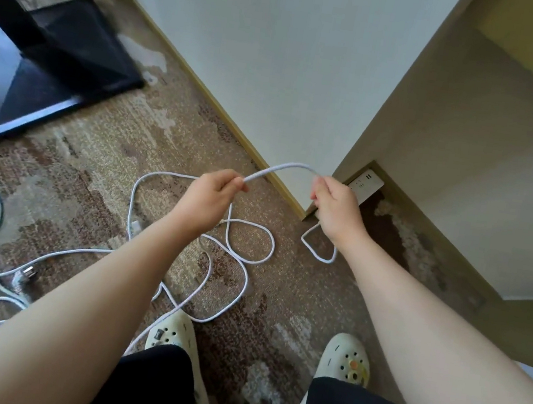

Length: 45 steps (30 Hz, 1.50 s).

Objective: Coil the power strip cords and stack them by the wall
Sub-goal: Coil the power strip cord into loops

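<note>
Cream clogs [343,360] and bare forearms frame a white cord [284,166] held above the wall corner [305,209].

The left hand [212,193] pinches the cord between curled fingers, just left of the corner; the right hand [335,208] grips it in a closed fist directly over the corner, and the cord arches between them. A small loop hangs below the right hand, beside the corner. A white power strip [366,185] lies just right of the corner, against the skirting. More cord sprawls in loose loops [245,243] on the carpet [100,149] left of the corner, and a black stand base [84,46] sits well to the left.
</note>
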Each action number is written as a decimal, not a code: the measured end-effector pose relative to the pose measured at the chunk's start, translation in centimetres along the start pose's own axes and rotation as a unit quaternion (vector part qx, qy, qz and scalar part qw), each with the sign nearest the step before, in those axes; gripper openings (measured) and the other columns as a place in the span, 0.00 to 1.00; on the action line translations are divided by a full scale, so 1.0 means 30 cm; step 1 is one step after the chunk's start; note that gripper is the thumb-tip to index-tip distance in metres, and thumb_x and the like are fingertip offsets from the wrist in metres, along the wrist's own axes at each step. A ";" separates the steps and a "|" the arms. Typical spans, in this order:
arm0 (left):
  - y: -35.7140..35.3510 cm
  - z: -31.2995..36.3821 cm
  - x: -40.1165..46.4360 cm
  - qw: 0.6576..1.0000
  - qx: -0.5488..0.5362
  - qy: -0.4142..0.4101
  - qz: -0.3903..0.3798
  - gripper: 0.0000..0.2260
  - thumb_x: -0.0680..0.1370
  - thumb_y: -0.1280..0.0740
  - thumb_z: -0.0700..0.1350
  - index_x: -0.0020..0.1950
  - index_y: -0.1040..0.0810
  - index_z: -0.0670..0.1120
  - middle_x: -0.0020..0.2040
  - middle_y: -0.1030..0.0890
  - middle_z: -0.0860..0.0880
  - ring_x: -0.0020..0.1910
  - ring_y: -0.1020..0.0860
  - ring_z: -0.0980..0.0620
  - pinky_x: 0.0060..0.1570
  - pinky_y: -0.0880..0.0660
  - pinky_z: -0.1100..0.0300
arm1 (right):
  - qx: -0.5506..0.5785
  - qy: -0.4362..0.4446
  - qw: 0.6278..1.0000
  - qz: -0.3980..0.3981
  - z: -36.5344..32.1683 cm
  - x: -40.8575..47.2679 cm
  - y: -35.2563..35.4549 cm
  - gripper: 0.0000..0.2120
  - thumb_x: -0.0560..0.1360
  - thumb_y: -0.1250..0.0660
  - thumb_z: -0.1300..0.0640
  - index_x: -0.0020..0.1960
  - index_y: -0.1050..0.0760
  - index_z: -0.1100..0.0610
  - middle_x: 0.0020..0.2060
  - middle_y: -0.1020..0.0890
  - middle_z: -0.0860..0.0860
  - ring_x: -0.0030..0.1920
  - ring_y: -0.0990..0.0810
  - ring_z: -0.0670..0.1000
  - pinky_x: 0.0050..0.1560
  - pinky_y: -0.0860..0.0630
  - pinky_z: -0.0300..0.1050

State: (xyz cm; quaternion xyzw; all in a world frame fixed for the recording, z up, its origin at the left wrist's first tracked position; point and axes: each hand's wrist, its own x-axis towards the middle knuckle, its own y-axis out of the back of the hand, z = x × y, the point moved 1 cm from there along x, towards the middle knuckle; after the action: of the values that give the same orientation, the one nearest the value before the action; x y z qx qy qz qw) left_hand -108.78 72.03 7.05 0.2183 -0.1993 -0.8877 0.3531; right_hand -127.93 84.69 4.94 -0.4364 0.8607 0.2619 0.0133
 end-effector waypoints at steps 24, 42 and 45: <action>-0.219 0.146 -0.024 0.998 0.050 -0.021 0.008 0.11 0.80 0.37 0.49 0.44 0.18 0.47 0.24 0.29 0.55 0.22 0.32 0.60 0.26 0.38 0.62 | 0.237 -0.118 0.964 -0.028 -0.030 -0.117 0.018 0.22 0.86 0.50 0.49 0.50 0.20 0.58 0.43 0.15 0.51 0.45 0.19 0.49 0.48 0.26 0.48; -0.084 -0.038 -0.059 0.978 0.116 0.017 -0.173 0.11 0.80 0.38 0.46 0.41 0.19 0.49 0.33 0.25 0.52 0.33 0.28 0.53 0.35 0.33 0.59 | 0.296 -0.095 0.946 0.093 0.019 -0.031 0.111 0.18 0.84 0.46 0.45 0.40 0.34 0.55 0.23 0.36 0.45 0.23 0.32 0.48 0.40 0.18 0.52; 0.016 -0.122 -0.071 0.977 0.142 0.054 -0.148 0.12 0.81 0.38 0.47 0.41 0.20 0.48 0.34 0.25 0.48 0.34 0.28 0.50 0.37 0.33 0.58 | 0.310 -0.092 0.938 0.125 0.032 -0.021 0.149 0.17 0.83 0.46 0.46 0.40 0.34 0.53 0.24 0.36 0.45 0.24 0.36 0.47 0.31 0.23 0.46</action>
State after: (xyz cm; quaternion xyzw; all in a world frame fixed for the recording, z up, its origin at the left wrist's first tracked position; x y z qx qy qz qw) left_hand -105.20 72.52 4.81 0.3408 -0.2693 -0.8797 0.1936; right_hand -131.13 87.77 6.23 -0.2736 0.9417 0.0210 0.1945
